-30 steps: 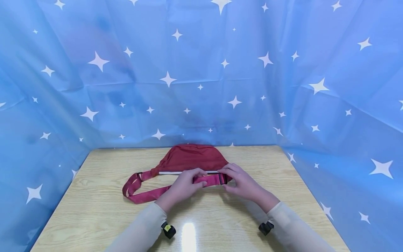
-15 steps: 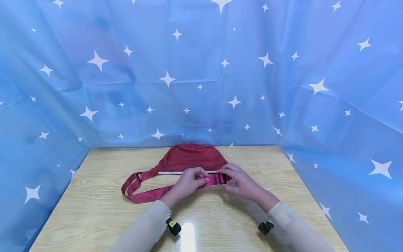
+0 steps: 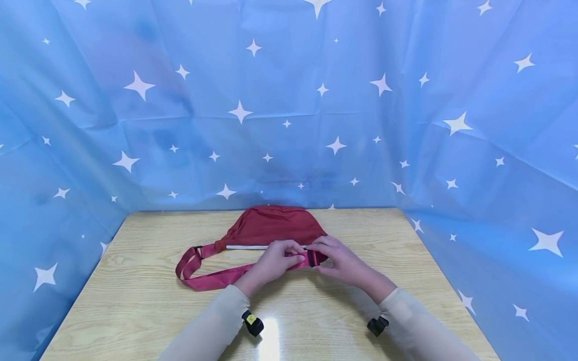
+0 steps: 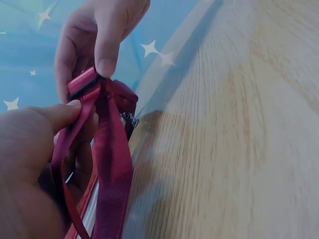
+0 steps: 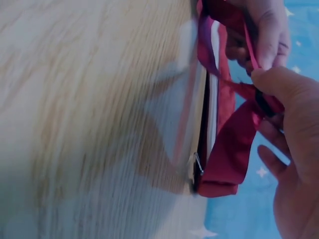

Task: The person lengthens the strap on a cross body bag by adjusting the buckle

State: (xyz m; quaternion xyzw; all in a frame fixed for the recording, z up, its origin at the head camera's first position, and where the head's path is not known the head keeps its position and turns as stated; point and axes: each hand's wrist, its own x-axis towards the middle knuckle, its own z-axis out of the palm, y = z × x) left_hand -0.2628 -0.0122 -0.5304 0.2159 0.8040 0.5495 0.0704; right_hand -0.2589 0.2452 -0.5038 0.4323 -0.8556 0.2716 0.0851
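A dark red waist bag [image 3: 275,228] lies on the table with its white-edged zip side toward me. Its crimson strap [image 3: 212,280] loops out to the left and comes back along the front. My left hand [image 3: 273,261] pinches the strap between thumb and fingers, just left of a black slider buckle [image 3: 313,258]. At the buckle, my right hand [image 3: 345,263] holds it with thumb and fingers. In the left wrist view the strap webbing [image 4: 112,174] hangs below the buckle, raised over the table. A metal zip pull [image 5: 196,162] shows in the right wrist view.
The wooden table [image 3: 135,311] has its far edge right behind the bag. Blue star-printed curtains [image 3: 289,100] enclose the back and both sides. A second black slider [image 3: 199,252] sits on the strap at the bag's left end.
My left hand has slid a little to the right along the strap, closer to the buckle. The right hand and buckle have shifted slightly left.
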